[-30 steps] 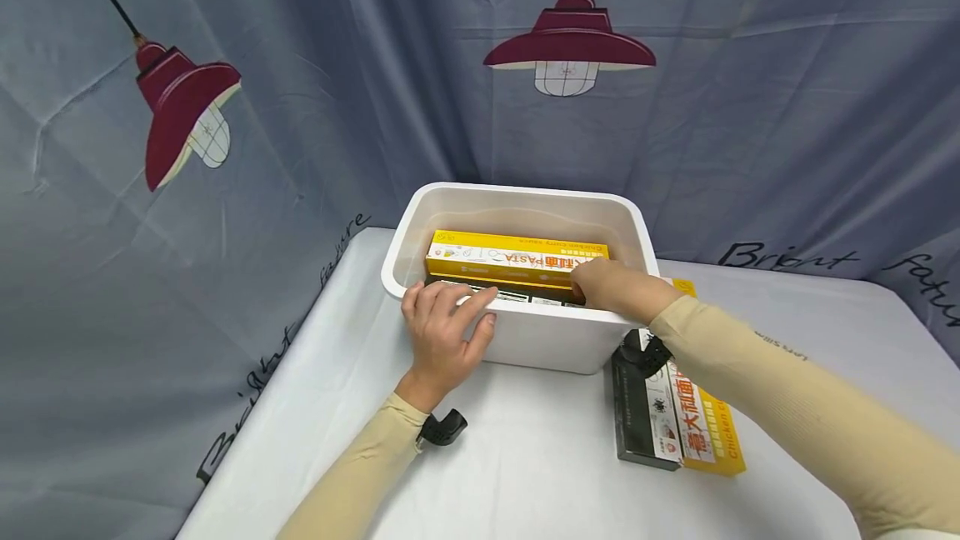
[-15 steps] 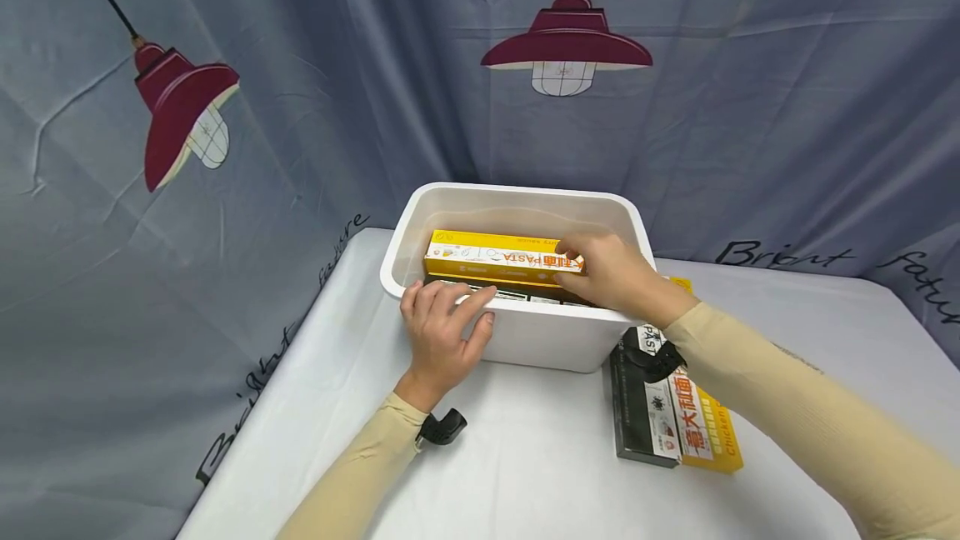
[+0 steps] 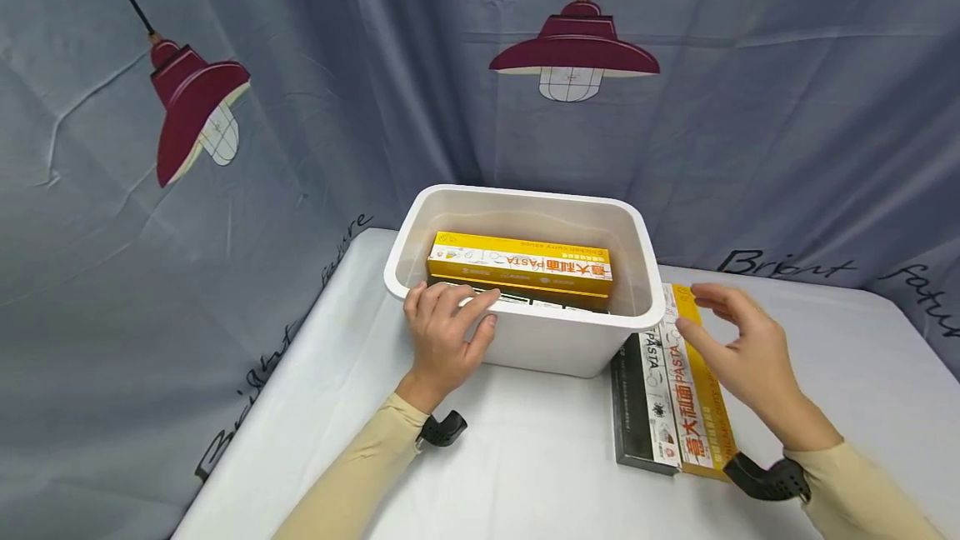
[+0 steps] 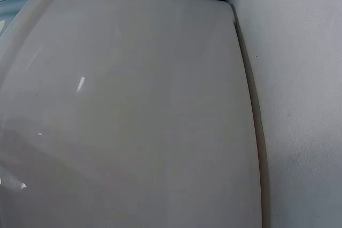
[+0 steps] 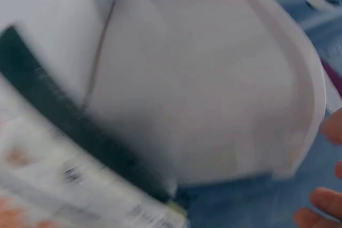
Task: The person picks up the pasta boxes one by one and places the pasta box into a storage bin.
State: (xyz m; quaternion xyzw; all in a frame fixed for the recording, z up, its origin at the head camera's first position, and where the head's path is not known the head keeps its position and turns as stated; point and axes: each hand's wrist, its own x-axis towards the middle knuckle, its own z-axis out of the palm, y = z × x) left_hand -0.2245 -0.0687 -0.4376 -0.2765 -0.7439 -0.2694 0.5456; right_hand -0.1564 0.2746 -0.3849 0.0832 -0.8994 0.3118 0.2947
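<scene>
A white plastic bin (image 3: 547,347) stands at the back of the table. Inside it lie a yellow pasta box (image 3: 521,265) and, nearer the front wall, a black box (image 3: 551,305), partly hidden by the rim. My left hand (image 3: 444,338) grips the bin's front rim at its left end, fingers over the edge and thumb outside. To the bin's right, a black pasta box (image 3: 633,415) and a yellow pasta box (image 3: 708,411) lie side by side. Over the yellow one's far end hovers my right hand (image 3: 750,357), thumb and fingers spread apart, holding nothing.
White cloth covers the table (image 3: 517,457). Behind it hangs a grey-blue curtain (image 3: 360,107) printed with red lamps and lettering. The bin's outer wall (image 4: 133,105) fills most of the left wrist view. A black wrist camera (image 3: 768,480) overlaps the yellow box's near end.
My right hand has come out of the bin and moved right, over the boxes on the table. The yellow box inside the bin is now fully uncovered. My left hand stays on the rim.
</scene>
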